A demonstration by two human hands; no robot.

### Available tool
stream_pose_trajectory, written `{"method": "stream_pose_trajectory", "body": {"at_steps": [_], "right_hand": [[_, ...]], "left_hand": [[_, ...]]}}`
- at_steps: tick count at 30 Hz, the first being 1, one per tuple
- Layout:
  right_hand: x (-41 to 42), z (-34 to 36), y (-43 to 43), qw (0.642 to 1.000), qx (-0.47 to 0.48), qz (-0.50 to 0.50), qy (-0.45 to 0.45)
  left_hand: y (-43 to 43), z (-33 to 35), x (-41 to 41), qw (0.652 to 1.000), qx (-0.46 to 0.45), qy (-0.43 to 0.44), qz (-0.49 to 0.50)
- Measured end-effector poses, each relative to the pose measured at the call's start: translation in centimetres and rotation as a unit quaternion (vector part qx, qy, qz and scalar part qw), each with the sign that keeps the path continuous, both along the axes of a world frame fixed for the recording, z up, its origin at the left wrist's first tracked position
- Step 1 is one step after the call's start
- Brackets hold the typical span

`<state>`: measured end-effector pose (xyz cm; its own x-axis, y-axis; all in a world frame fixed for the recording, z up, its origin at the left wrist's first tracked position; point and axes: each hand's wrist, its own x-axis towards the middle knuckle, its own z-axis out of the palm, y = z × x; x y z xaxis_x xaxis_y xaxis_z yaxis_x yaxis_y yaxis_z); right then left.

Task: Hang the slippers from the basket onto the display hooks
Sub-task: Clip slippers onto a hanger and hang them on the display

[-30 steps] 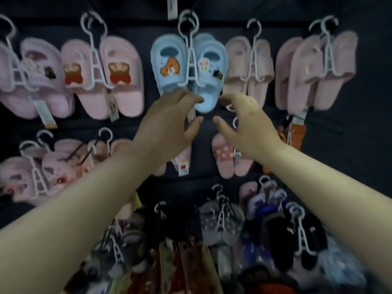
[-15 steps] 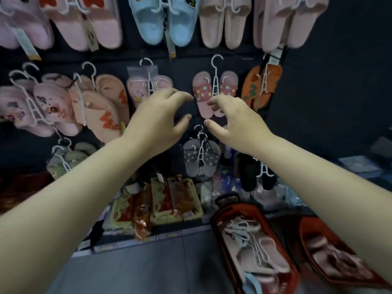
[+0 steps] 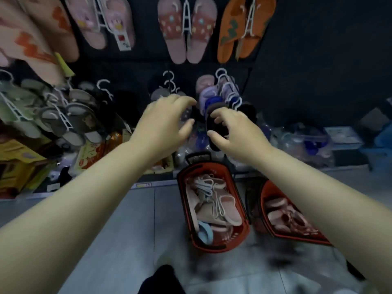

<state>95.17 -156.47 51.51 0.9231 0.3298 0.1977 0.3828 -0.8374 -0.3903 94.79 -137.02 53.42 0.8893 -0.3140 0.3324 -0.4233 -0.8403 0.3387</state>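
The left hand [image 3: 167, 124] and right hand [image 3: 235, 130] were stretched forward, fingers loosely curled, holding nothing. Below them, a red basket [image 3: 203, 166] held pink slippers [image 3: 212, 211].

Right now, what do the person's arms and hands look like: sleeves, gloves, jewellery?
Both forearms are bare, no sleeve in view. The left hand and right hand wear no gloves; no ring, watch or wristband shows, though blur softens detail.

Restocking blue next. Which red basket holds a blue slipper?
The left red plastic basket: a light blue slipper lies at its near end. The right red basket shows only pink.
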Motion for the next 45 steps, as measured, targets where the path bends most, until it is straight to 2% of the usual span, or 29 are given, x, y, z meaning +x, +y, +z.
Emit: {"method": "stream_pose_trajectory", "body": {"at_steps": [11,22,30,36,38,41,43,45], "right_hand": [[5.0,-15.9,-2.5,0.984,-0.041,-0.072,0.161],[11.6,-32.2,-5.4,0.959,-0.048,-0.058,0.274],[13.3,-46.0,-8.1,0.934,-0.036,-0.035,0.352],[14.4,-54.6,-8.9,0.926,0.007,-0.083,0.369],[15.2,-57.0,-8.9,0.919,0.006,-0.106,0.380],[16.1,-59.7,-8.7,0.911,-0.023,-0.069,0.406],[16.1,-60.5,-8.4,0.909,0.020,-0.074,0.411],[15.6,-60.3,-8.1,0.912,0.043,-0.093,0.396]], "left_hand": [[-3.2,-16.1,7.5,0.982,0.034,0.185,-0.006],[-6.5,-31.9,12.7,0.950,0.007,0.310,0.038],[-9.1,-43.8,11.7,0.907,-0.088,0.398,0.102],[-10.5,-51.3,9.2,0.881,-0.095,0.438,0.153],[-11.1,-53.4,8.6,0.871,-0.097,0.452,0.164],[-12.0,-56.5,7.8,0.841,-0.073,0.506,0.178],[-12.5,-57.8,6.9,0.826,-0.084,0.523,0.192],[-12.6,-58.2,5.9,0.834,-0.091,0.508,0.196]]}}
